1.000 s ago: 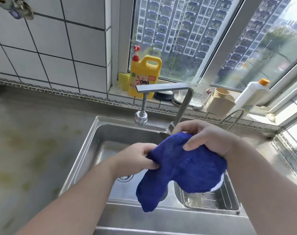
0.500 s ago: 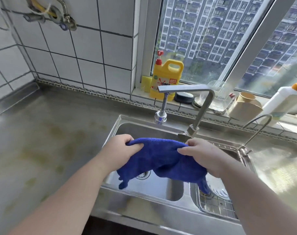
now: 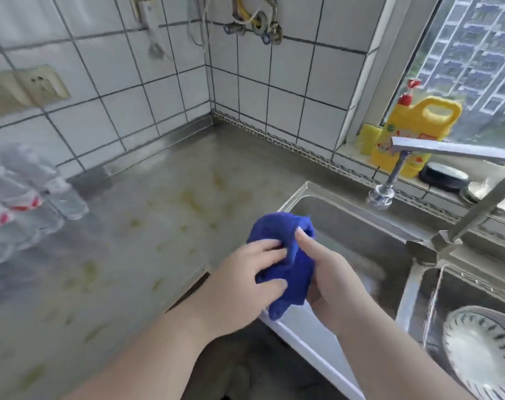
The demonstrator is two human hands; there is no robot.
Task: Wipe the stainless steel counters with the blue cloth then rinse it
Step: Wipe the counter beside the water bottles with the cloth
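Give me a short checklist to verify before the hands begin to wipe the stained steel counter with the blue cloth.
1. Blue fuzzy cloth held by both hands: ok.
2. Left hand and right hand grip firmly: ok.
3. Cloth touches the stained stainless steel counter: not ok, it is above the sink edge.
4. Cloth wet enough: cannot tell.
5. Clear plastic bottles out of the wiping path: not ok, they stand on the counter's left.

both forearms reached forward side by side. the left hand [image 3: 245, 277] and the right hand [image 3: 329, 280] faced each other, fingers curled, gripping the blue cloth [image 3: 285, 255].
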